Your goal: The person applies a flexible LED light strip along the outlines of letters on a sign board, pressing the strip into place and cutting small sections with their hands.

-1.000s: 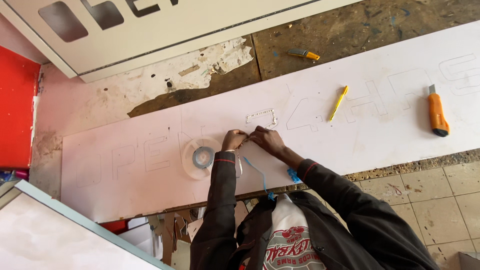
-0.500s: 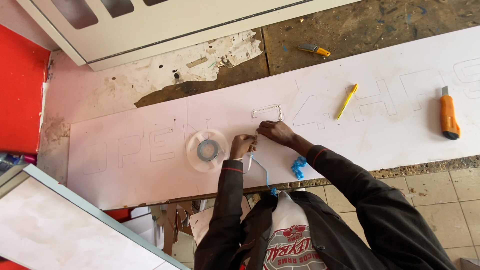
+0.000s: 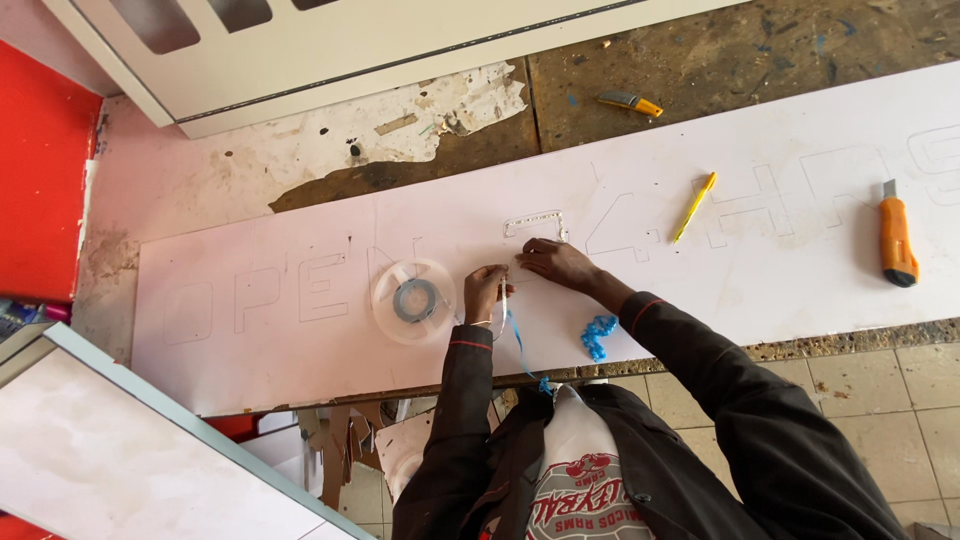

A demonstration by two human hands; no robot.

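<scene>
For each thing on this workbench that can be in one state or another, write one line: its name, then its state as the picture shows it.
Left hand: closed, pinching a thin strip.
Right hand: fingers pressed flat on the board.
Thin strip: partly laid along an outlined shape.
Clear reel: lying flat, mostly unwound.
White board: flat, outlined characters uncut.
Orange knife: lying unheld, blade showing.
Yellow pen: lying unheld.
Blue backing: peeled, crumpled.
</scene>
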